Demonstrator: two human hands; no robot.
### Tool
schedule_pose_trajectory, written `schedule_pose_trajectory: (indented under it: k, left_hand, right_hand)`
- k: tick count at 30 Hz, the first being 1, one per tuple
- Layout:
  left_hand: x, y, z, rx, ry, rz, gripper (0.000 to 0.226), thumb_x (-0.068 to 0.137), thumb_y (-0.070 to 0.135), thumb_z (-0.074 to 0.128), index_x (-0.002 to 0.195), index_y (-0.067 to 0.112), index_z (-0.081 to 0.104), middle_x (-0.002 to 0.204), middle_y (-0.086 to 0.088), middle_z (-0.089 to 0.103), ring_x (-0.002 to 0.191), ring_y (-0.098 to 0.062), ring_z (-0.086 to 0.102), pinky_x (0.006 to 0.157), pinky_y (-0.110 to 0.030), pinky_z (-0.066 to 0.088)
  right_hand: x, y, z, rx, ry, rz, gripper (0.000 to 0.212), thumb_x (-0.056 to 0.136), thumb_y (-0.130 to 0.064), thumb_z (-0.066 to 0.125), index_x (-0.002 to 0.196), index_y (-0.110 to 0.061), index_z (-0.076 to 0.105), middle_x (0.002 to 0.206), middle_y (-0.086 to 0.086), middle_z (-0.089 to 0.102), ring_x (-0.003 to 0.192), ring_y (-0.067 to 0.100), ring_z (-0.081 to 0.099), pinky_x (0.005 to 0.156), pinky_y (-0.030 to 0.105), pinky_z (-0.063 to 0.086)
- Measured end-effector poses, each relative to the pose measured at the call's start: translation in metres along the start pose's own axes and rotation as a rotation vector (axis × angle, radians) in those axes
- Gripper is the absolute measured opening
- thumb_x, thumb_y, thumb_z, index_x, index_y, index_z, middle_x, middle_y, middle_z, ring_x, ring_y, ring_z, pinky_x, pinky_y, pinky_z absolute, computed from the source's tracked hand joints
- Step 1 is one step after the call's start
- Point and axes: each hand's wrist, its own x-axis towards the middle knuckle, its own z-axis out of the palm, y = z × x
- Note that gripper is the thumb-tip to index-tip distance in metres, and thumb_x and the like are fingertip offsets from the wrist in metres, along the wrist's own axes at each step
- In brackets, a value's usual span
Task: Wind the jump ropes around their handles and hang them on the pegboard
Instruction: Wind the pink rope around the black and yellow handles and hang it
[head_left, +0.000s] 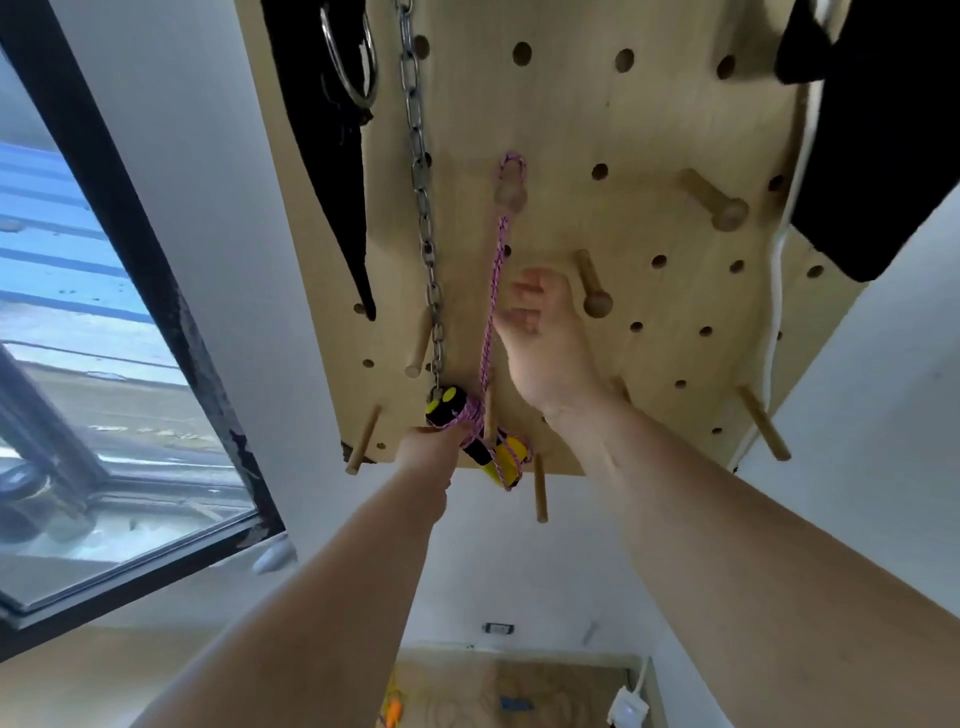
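A purple jump rope (493, 291) hangs from a wooden peg (510, 192) on the pale wooden pegboard (613, 130), its loop over the peg. Its black and yellow handles (467, 426), wound with rope, hang at the board's lower edge. My left hand (434, 449) grips the wound handles from below. My right hand (545, 343) is raised beside the hanging strand, fingers loosely curled and touching the rope; whether it pinches the strand I cannot tell.
A steel chain (423, 218) hangs just left of the rope. Black straps with a metal ring (348, 57) hang at the upper left, black gear (878, 135) at the right. Several pegs stick out, one (592, 286) near my right hand. A window (104, 338) lies left.
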Motion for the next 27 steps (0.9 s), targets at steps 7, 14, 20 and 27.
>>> schedule_pose_trajectory:
  k: [7, 14, 20, 27]
  left_hand:
    - [0.008, 0.003, 0.003, -0.086, -0.016, -0.004, 0.035, 0.090, 0.030, 0.074, 0.115, 0.013, 0.056, 0.095, -0.008, 0.060, 0.077, -0.021, 0.052, 0.078, -0.038, 0.050]
    - [-0.006, -0.001, -0.011, -0.014, 0.040, 0.133, 0.030, 0.094, 0.034, 0.065, 0.113, 0.011, 0.057, 0.079, -0.001, 0.051, 0.063, -0.016, 0.045, 0.053, -0.028, 0.036]
    - [-0.058, 0.000, -0.039, -0.084, -0.014, 0.321, 0.009, 0.095, 0.021, 0.066, 0.097, 0.029, 0.068, 0.090, 0.006, 0.072, 0.085, -0.014, 0.066, 0.067, -0.027, 0.046]
    - [-0.100, 0.011, -0.064, -0.115, -0.002, 0.467, 0.012, 0.089, 0.025, 0.072, 0.096, 0.033, 0.069, 0.094, -0.006, 0.072, 0.088, -0.026, 0.072, 0.076, -0.042, 0.059]
  right_hand:
    - [0.028, -0.018, 0.014, 0.119, 0.139, 0.084, 0.040, 0.103, -0.013, 0.047, 0.142, -0.016, 0.044, 0.104, -0.007, 0.061, 0.089, 0.004, 0.058, 0.067, 0.006, 0.043]
    - [0.030, -0.042, 0.013, 0.509, 0.082, 0.271, 0.022, 0.104, -0.017, 0.050, 0.121, -0.011, 0.062, 0.086, 0.004, 0.062, 0.068, 0.019, 0.067, 0.076, 0.035, 0.058]
    - [0.012, -0.060, 0.002, 0.700, 0.104, 0.283, 0.037, 0.105, -0.042, 0.044, 0.104, -0.013, 0.067, 0.074, 0.002, 0.064, 0.065, 0.019, 0.060, 0.076, 0.039, 0.051]
    - [0.015, -0.087, -0.012, 0.693, 0.106, 0.381, 0.036, 0.100, -0.047, 0.055, 0.091, -0.014, 0.064, 0.071, 0.000, 0.059, 0.060, 0.015, 0.057, 0.067, 0.030, 0.053]
